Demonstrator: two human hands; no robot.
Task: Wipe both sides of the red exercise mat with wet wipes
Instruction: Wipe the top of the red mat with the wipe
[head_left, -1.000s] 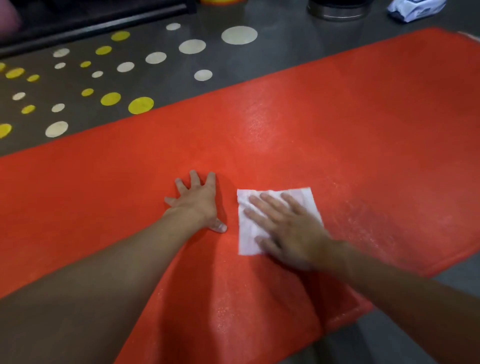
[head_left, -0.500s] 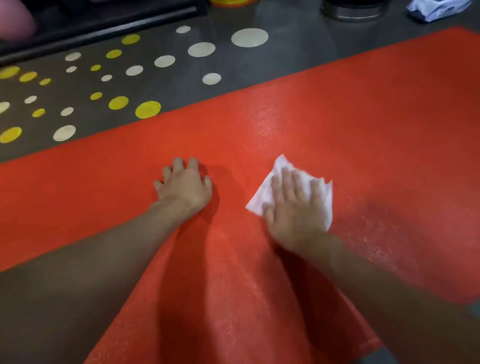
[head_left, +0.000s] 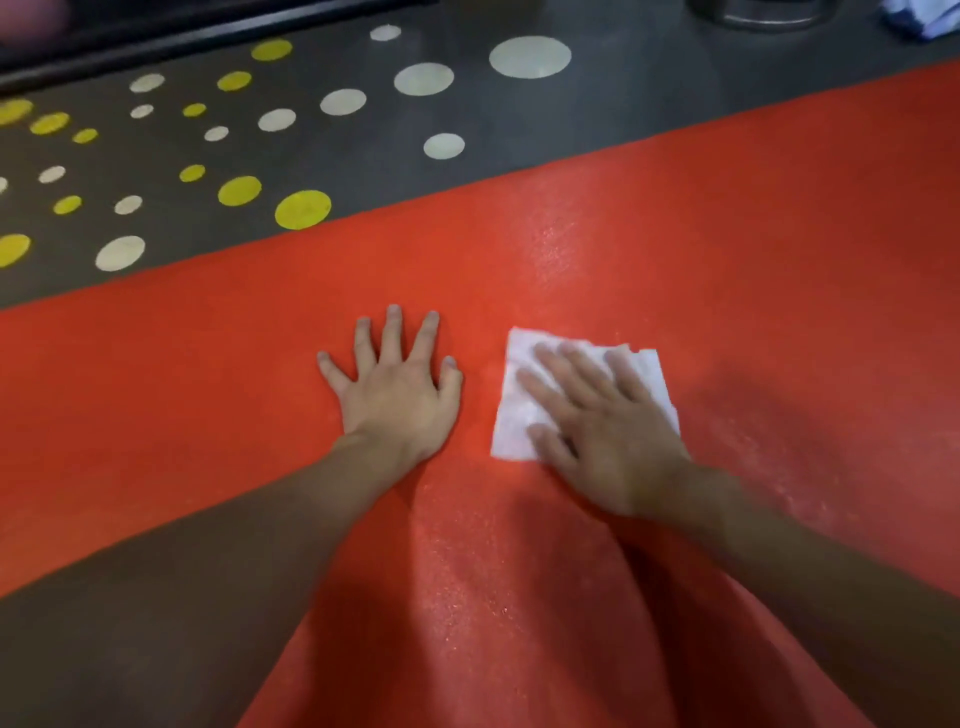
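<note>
Cut off first: a round dark object with a metal rim (head_left: 769, 15) sat at the top edge, only its bottom in frame, so I could not tell what it was or whether it held anything. In the top right corner was a crumpled whitish-blue bundle (head_left: 917, 21), mostly out of frame and blurred; I could not tell if it was a packet. A pinkish blur (head_left: 28, 21) sat in the top left corner, unreadable. A black bar (head_left: 208, 31) ran along the top left, ends out of view. The red exercise mat (head_left: 727, 234) ran off the left, right and bottom edges, so its ends were not visible. My forearms covered much of its near part and threw dark shadows on it.

My right hand (head_left: 608, 431) lay flat on the white wet wipe (head_left: 511, 405), fingers straight and slightly spread, pressing it onto the mat. The hand hid most of the wipe's right half, and it was motion-blurred. My left hand (head_left: 397, 395) pressed palm-down on the bare mat just beside the wipe, not touching it, fingers splayed.

The mat lay flat on a dark grey floor (head_left: 363, 171), its far edge running diagonally across the frame. Its surface looked pebbled, with a shiny patch beyond the wipe. The floor was marked with yellow dots (head_left: 303, 209) and white dots (head_left: 530, 57) of mixed sizes.
</note>
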